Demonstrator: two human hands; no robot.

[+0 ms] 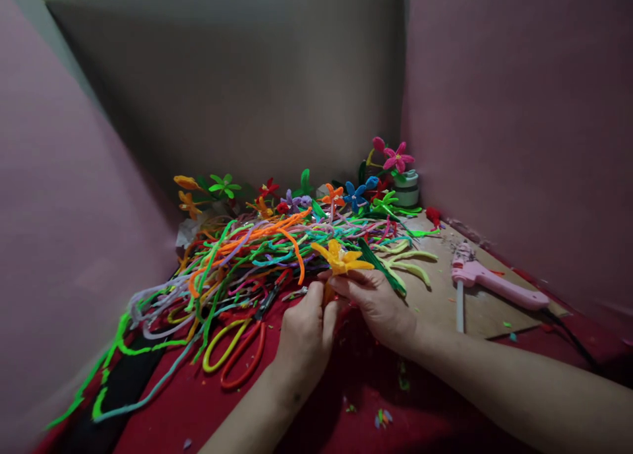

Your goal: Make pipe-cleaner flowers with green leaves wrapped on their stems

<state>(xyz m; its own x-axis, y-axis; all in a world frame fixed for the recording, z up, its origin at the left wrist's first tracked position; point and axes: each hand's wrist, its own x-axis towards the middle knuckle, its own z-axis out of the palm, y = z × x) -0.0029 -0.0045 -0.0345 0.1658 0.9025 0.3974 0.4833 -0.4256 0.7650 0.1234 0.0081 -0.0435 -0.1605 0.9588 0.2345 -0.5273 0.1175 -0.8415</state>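
Note:
A yellow-orange pipe cleaner flower (340,259) with spread petals stands upright between my two hands. My left hand (310,322) is closed around its stem just under the bloom. With thumb and fingers pinched together, my right hand (378,303) grips the flower at its base from the other side. A dark green leaf (380,266) rises behind my right fingers; whether it is joined to the flower I cannot tell. Scissors (253,338) with one yellow and one red handle loop lie left of my left hand, their blades near the pipe cleaners.
A large heap of coloured pipe cleaners (237,249) spreads behind my hands. Finished flowers, including a blue one (355,195), line the wall beside a small pot (406,189). At right a pink glue gun (499,284) lies on a board (435,302). Scraps (383,418) dot the red cloth.

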